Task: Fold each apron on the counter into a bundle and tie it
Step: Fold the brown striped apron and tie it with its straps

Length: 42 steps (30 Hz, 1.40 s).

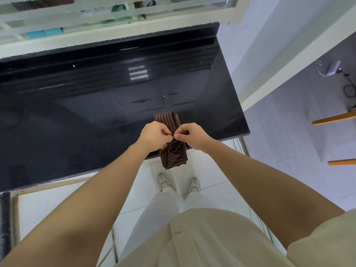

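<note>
The left hand (155, 134) and right hand (190, 134) meet over the folded brown striped apron (173, 155), each hand's fingers pinching its thin tie (174, 133). The bundle sits over the near edge of the black tabletop (96, 103), its near end overhanging.

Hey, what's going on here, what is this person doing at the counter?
A person stands at a black counter with a brown striped apron already folded into a narrow bundle. The left hand and right hand meet at the bundle's middle and pinch it there, apparently working on the knot. The bundle sits over the counter's near edge. Whether the knot is finished cannot be seen behind the fingers.
</note>
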Motion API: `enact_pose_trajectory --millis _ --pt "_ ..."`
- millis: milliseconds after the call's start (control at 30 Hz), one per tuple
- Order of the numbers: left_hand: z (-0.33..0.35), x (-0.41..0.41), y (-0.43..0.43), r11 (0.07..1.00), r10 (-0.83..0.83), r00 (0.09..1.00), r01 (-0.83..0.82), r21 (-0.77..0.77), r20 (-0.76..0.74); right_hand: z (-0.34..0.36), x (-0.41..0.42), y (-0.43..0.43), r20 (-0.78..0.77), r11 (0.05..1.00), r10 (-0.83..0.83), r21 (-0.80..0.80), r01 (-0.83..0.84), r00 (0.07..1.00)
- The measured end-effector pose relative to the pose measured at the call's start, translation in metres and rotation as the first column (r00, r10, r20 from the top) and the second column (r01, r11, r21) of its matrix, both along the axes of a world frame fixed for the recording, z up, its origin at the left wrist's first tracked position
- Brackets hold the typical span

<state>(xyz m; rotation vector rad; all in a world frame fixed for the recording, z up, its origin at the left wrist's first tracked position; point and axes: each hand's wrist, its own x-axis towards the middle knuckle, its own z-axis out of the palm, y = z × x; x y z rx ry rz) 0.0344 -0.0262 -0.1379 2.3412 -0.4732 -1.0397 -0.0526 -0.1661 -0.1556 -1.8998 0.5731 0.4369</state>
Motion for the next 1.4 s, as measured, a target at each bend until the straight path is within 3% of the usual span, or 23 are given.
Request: enact_pose_trajectory --millis 133,433,733,900,1200,1400 --pt "0.01 0.01 0.0 0.997 0.081 0.956 -0.076 0.029 -0.282 0.0 0.001 -0.002 0.017 0.998 0.043 -0.041 -0.043 0.999" --pt "0.016 0.008 -0.009 0.992 0.09 0.977 -0.07 0.108 -0.193 0.001 0.001 -0.003 0.027 0.996 0.062 -0.059 -0.06 0.998" --pt "0.019 0.01 -0.009 0.983 0.099 0.969 -0.061 0.172 -0.226 -0.001 0.008 0.003 0.009 0.997 0.053 -0.051 -0.053 0.999" --pt "0.027 0.011 -0.007 0.983 0.174 0.892 -0.136 0.119 -0.417 -0.001 0.006 -0.001 -0.03 0.999 -0.005 0.045 0.006 1.0" --pt "0.027 0.012 -0.009 0.987 0.136 0.91 -0.092 0.13 -0.391 0.0 0.007 0.002 0.01 1.0 0.028 -0.001 -0.028 1.0" --pt "0.024 0.01 -0.014 0.986 0.078 0.972 -0.042 0.164 -0.22 0.002 0.01 0.001 -0.046 0.999 0.001 0.042 0.001 0.999"
